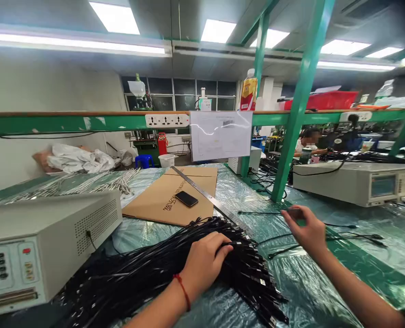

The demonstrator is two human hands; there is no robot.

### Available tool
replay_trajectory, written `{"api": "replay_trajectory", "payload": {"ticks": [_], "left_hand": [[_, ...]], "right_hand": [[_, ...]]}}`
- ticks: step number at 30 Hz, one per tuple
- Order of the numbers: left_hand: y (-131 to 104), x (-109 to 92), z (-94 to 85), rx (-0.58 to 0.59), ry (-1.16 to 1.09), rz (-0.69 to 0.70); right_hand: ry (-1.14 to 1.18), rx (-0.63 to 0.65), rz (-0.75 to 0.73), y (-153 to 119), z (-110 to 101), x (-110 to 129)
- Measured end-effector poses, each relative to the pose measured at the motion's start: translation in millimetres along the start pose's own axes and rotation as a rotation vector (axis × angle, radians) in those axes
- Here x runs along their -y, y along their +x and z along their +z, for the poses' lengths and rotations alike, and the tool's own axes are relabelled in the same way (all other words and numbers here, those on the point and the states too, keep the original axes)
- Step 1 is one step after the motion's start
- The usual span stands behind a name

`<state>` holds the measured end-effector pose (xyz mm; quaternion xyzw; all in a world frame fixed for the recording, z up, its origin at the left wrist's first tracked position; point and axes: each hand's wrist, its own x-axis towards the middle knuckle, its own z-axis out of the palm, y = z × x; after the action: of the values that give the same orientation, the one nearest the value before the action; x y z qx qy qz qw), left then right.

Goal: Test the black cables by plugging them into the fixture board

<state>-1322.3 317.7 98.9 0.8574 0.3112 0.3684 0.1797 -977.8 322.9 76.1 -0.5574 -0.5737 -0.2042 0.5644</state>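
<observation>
A large bundle of black cables with small metal-tipped connectors lies on the plastic-covered table, its connector ends fanned toward the right. My left hand, with a red string at the wrist, rests over the bundle's connector end. Its thumb and fingers are pinched round a black cable there. To the right, my right hand is raised a little above the table, thumb and index finger closed on a thin black cable that runs out to both sides. Several loose black cables lie below that hand.
A beige tester stands at the left, another instrument at the right. Beyond the bundle lie a cardboard sheet, a phone and a steel ruler. A green post rises at the right. Another person sits farther back.
</observation>
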Motion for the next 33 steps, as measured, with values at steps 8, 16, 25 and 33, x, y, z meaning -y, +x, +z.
{"api": "replay_trajectory", "payload": {"ticks": [8, 16, 25, 33], "left_hand": [[-22, 21, 11.9, -0.084, -0.072, -0.126], [-41, 28, 24.5, -0.108, -0.013, -0.080], [-43, 22, 21.0, -0.222, -0.012, 0.049], [-46, 21, 20.7, -0.253, -0.007, 0.107]], "right_hand": [[0.654, 0.571, -0.230, -33, 72, 137], [0.525, 0.495, -0.398, -65, 67, 118], [0.560, 0.496, -0.201, -71, 58, 123], [0.774, 0.461, -0.208, -72, 50, 134]]}}
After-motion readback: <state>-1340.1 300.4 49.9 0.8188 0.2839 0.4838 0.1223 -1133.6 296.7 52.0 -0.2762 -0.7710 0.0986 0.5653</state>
